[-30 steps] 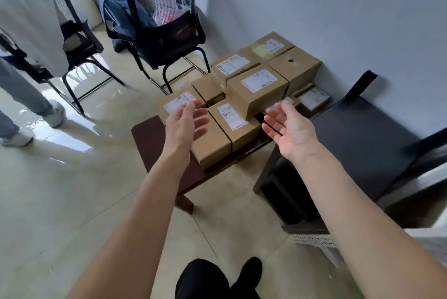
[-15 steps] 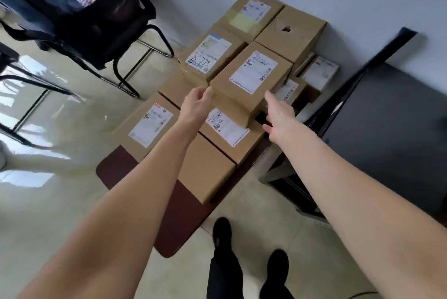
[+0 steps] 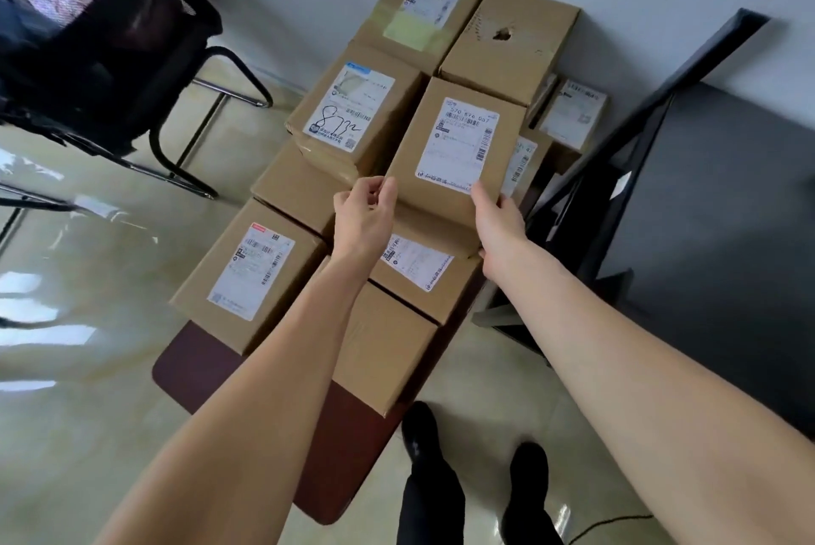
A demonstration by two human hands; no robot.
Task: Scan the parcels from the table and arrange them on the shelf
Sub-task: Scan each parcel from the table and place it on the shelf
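Brown cardboard parcel point(image 3: 458, 156) with a white barcoded label, both hands point(image 3: 366, 213) point(image 3: 498, 218) gripping its near corners.

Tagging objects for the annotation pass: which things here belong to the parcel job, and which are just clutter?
Job:
- brown cardboard parcel with white label, held at its near corners by left hand and right hand
- other brown cardboard parcels
- dark reddish-brown table
- black shelf

Lying about:
- black mesh chair
- glossy tiled floor
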